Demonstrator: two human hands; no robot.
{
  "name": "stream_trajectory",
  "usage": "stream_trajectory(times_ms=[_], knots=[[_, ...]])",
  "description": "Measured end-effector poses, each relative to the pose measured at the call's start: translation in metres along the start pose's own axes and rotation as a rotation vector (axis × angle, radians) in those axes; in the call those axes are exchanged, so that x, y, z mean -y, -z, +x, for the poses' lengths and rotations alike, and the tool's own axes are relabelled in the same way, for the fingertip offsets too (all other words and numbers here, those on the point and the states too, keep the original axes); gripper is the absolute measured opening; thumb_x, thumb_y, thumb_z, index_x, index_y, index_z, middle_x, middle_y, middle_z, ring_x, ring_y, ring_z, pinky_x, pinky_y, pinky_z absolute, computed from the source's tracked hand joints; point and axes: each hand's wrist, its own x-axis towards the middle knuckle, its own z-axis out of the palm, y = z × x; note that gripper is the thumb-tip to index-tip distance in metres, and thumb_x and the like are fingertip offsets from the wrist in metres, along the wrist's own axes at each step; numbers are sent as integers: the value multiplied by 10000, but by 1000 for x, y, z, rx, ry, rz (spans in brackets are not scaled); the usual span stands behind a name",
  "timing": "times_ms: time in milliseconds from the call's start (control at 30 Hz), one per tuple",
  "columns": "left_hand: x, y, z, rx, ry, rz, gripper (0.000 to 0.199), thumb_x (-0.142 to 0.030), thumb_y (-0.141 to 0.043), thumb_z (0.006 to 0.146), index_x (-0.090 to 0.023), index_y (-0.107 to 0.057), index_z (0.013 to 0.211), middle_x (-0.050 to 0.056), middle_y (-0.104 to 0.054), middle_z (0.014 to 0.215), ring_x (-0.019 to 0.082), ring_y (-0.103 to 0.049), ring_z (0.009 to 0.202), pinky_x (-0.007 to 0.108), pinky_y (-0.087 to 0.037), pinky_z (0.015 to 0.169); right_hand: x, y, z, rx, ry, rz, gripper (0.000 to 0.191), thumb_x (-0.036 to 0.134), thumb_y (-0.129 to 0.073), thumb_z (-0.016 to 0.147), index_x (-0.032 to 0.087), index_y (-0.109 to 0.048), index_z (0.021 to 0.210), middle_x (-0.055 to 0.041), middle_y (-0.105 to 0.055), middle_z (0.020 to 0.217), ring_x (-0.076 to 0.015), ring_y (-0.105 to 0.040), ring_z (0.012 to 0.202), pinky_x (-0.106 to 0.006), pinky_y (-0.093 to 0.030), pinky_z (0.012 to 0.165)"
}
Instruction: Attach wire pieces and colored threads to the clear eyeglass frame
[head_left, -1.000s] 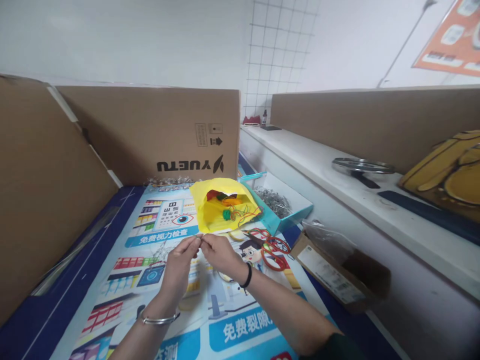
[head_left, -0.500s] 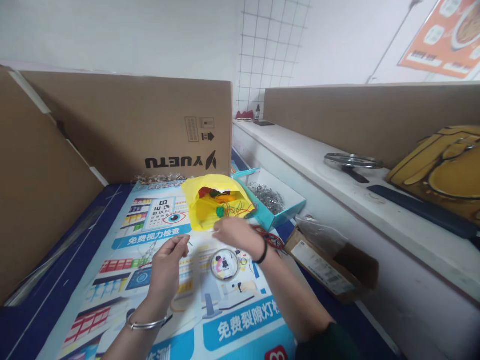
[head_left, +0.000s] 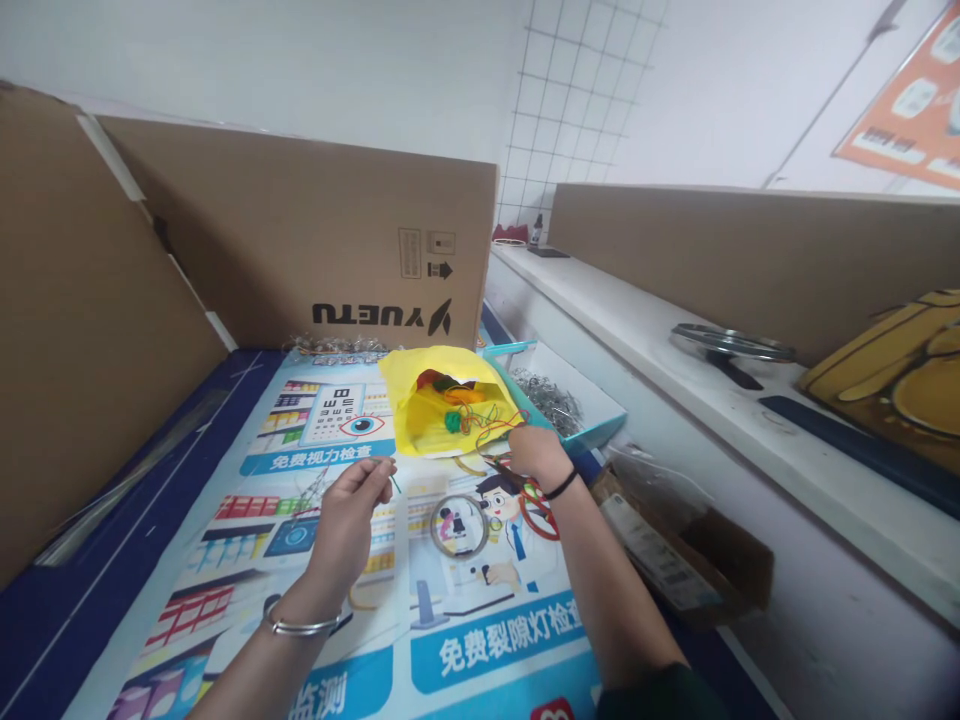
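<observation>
My left hand point(head_left: 358, 500) pinches a short green thread point(head_left: 397, 485) between thumb and forefinger, above the printed poster point(head_left: 300, 540). On the right, my right hand point(head_left: 536, 455) is curled over a pair of scissors with red handles point(head_left: 541, 515); its fingertips are hidden. The dark blades point left, beside the front corner of a yellow bag point(head_left: 412, 415). Inside the open bag are a green bundle of thread point(head_left: 453, 421) and red and orange thread. Loose strands trail over the bag's edge near my right hand.
Behind the bag stands a turquoise-and-white box point(head_left: 600, 415) holding many small metal pieces. A brown carton point(head_left: 675, 560) sits at the right. Cardboard panels point(head_left: 300, 230) wall the back and left. A clear round disc point(head_left: 459, 526) lies on the poster. A white ledge point(head_left: 622, 310) runs along the right.
My right hand has moved right, from the front of the bag to the scissors, whose red handles have shifted toward me. My left hand still pinches the thread. The view has turned slightly.
</observation>
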Motion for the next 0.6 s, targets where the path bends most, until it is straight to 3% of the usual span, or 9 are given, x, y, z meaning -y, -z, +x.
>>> stream_trajectory(times_ms=[67,167,233,300,467,600], knots=[[-1,0,-1,9,7,-7,234,-362,-714,705,-156,-605,722,-26,-537,662,77,-428,593,217,-374,634,3,-5,1,86,-59,-131,63,140,-694,711,104,-659,750,-149,-668,839,-279,-633,911,-402,-474,799],[-3,0,-2,25,10,-12,238,-367,-711,709,-157,-599,707,-31,-518,632,80,-431,593,216,-367,628,6,-8,3,171,-91,-243,256,306,-584,863,125,-601,1043,-91,-617,1058,-199,-600,949,-397,-492,828],[-3,0,-2,30,8,-9,241,-366,-709,711,-155,-593,692,-30,-515,625,82,-436,598,218,-367,632,7,-7,4,206,-84,-275,311,353,-534,895,148,-555,1128,-72,-582,1124,-179,-588,955,-396,-500,825],[-3,0,-2,28,6,-10,240,-363,-709,712,-154,-594,689,-25,-526,641,82,-440,604,218,-365,634,7,-3,6,218,-58,-270,283,344,-548,885,136,-582,1074,-78,-603,1072,-181,-595,926,-376,-497,804],[-3,-1,-2,38,26,-34,241,-363,-713,709,-152,-597,705,-21,-543,684,71,-420,584,211,-347,601,11,20,5,171,88,-96,119,162,-558,774,126,-637,692,-58,-631,696,-151,-590,699,-228,-402,604],[-2,-2,-3,60,38,-47,244,-363,-702,724,-152,-583,695,-22,-542,679,68,-422,583,208,-352,604,17,31,-1,113,222,129,105,141,-528,723,165,-597,647,16,-583,622,-92,-521,583,-187,-339,509]])
